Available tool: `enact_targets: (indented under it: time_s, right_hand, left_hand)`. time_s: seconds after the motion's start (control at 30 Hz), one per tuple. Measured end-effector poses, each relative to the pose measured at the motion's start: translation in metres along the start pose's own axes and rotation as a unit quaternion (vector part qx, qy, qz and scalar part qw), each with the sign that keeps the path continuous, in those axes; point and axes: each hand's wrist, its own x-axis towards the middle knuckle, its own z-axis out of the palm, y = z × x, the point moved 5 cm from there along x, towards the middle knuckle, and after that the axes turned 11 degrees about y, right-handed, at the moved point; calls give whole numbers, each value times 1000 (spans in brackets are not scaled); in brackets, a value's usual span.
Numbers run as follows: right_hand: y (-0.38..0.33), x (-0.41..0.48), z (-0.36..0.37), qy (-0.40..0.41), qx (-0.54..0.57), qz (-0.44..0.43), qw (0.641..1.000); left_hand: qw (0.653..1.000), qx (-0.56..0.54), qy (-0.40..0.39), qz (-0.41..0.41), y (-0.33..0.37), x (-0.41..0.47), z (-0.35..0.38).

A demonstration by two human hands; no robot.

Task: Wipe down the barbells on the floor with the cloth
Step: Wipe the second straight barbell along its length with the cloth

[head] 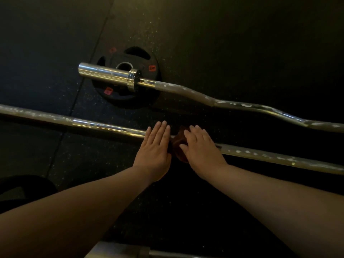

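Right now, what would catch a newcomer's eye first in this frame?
Two bare forearms reach to the frame's middle, where the left hand lies flat on the straight barbell and the right hand presses a dark reddish cloth onto it. Behind, a curved bar shows whitish patches, its shiny sleeve resting over a black weight plate on the dark speckled floor.

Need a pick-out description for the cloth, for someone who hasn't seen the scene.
Find the long straight steel barbell lying nearest the person on the dark rubber floor. Midway along it, two bare hands press down; the crumpled reddish-brown cloth bunches on the bar between them, partly under the right hand. It is the only soft, non-metal item there.
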Motion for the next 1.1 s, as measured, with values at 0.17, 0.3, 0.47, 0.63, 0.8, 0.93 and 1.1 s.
enact_targets:
  time_s: [0.17,0.3,0.47,0.63,0.8,0.93,1.1]
  right_hand:
    - [18,-48,3,-10,-67,-93,993]
    - [28,-13,-11,-37,13,60,997]
    - [18,-30,-10,-20,8,36,999]
    - [24,-34,-8,-24,-34,46,998]
    - [-28,-2,0,-55,6,29,998]
    - [-19,-4,-5,-84,90,-44,991]
    - [23,-25,-14,-36,281,143,948]
  left_hand:
    - [1000,-12,3,12,-1,0,-2]
    - [999,-33,12,15,-3,3,0]
    - [997,-64,9,48,-7,-2,-4]
    - [991,-121,22,43,-9,-2,-10]
    - [986,-160,50,13,-10,-5,-17]
    - [968,-202,115,-97,-1,0,-27]
    - [996,-52,46,53,64,17,-11]
